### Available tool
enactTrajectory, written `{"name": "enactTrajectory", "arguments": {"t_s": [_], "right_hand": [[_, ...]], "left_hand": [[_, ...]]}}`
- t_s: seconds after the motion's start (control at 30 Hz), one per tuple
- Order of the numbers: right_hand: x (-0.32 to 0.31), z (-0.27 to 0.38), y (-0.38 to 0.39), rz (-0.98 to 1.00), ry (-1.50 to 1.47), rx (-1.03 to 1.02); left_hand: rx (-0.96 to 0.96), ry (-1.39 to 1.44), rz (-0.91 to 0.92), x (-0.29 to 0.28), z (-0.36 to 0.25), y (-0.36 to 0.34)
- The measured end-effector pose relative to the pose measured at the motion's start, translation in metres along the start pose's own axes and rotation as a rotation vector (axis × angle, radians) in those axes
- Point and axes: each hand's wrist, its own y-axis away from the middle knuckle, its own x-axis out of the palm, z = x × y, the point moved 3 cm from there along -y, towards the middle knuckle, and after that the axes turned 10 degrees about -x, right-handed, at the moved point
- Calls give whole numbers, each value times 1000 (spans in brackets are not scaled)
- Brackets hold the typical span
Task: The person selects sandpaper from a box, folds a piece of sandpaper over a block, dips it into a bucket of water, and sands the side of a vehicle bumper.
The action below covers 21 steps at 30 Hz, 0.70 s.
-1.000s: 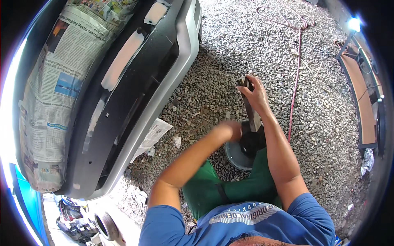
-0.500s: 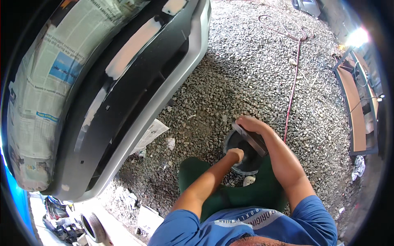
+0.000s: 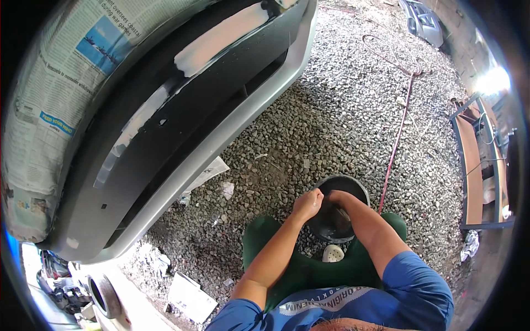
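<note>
My left hand (image 3: 308, 205) is closed over the left side of a dark round bucket (image 3: 354, 184) between my knees; whatever it holds is hidden. Beside it, my right hand (image 3: 339, 199) reaches down inside the bucket, its fingers out of sight. A pale perforated shoe (image 3: 333, 254) shows below the bucket. To my left stands a large dark bumper (image 3: 143, 154) with a silver lower edge, pale filler patches (image 3: 221, 38) and newspaper masking (image 3: 38, 88) along one side.
A red hose (image 3: 407, 96) crosses the gravel (image 3: 287, 127). At right are a frame with brown panels (image 3: 470, 171) and a bright lamp (image 3: 490, 81); a grey car part (image 3: 419, 22) lies farther back. A tyre (image 3: 104, 295) and paper sheets (image 3: 187, 298) lie at lower left.
My right hand has lowered into the bucket, and the long dark piece it held upright is no longer visible. My left hand has risen slightly. The view has shifted toward the bumper.
</note>
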Motion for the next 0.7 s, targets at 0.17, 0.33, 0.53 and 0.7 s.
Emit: {"name": "enactTrajectory", "arguments": {"t_s": [0.17,0.33,0.53,0.7], "right_hand": [[-14,-5,5,-101,777,-122],[-50,10,20,69,926,-27],[-69,88,121,-116,603,-338],[-89,133,215,-216,232,-322]], "left_hand": [[108,78,-104,7,-9,-17],[148,152,-147,10,-19,-34],[217,310,-133,24,7,-62],[74,640,132,31,-20,-66]]}}
